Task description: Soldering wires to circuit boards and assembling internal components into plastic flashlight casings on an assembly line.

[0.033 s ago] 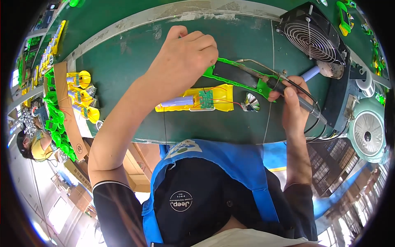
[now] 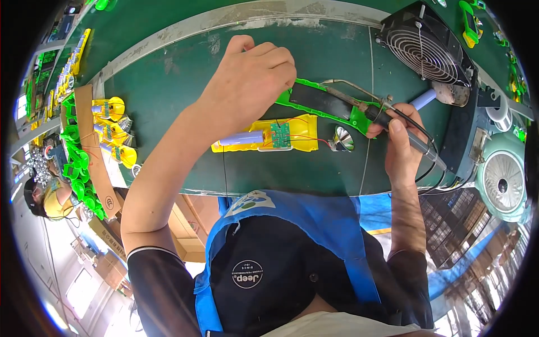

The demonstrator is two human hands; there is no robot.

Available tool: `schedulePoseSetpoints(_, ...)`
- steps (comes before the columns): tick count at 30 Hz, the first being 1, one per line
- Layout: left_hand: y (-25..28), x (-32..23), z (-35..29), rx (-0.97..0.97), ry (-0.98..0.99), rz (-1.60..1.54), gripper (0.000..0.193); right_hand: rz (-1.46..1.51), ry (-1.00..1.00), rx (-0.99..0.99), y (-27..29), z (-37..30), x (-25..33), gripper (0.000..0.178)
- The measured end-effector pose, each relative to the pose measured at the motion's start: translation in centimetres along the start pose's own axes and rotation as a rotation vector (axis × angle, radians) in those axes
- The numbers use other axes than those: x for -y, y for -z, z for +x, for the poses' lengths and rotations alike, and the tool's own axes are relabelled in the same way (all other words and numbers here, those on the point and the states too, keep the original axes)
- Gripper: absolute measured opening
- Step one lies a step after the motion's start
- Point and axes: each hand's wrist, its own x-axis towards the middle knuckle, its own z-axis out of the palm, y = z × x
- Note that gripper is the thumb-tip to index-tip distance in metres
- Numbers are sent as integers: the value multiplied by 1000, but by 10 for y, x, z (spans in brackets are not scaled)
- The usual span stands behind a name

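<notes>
My right hand grips a soldering iron, a thin bent metal tube clamped along it. That hand's fingers also reach the right end of a green plastic casing with a black panel. My left hand is closed over the casing's left end; its fingertips, and whatever they pinch, are hidden. Nearer me lies an open yellow casing holding a lilac battery cell and a green circuit board. Red wires run from the board to a shiny reflector lamp cup.
A black fan with a wire guard stands at the back right, a lilac cell near it. Yellow lamp parts and a cardboard strip line the left, with green casings beyond. A pale green fan is at right.
</notes>
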Motion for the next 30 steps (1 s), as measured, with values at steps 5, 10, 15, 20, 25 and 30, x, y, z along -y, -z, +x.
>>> schedulePoseSetpoints(5,6,-3,2,27,25,-44,10,24,-1,-6,11,-1,0,38)
schedulePoseSetpoints(10,8,3,-1,-27,-4,-147,11,87,66,76,22,-2,-3,35)
schedulePoseSetpoints(15,21,-28,-7,-62,43,-235,14,-19,184,-32,20,-4,-2,30)
schedulePoseSetpoints(20,8,-44,-9,-60,46,-190,12,41,280,-99,0,15,-7,31)
schedulePoseSetpoints(25,-13,-86,-4,-314,100,-278,13,184,186,-117,-32,10,-16,32)
schedulePoseSetpoints(30,-31,-92,-3,-373,199,-163,11,258,178,-91,-32,-4,-11,32)
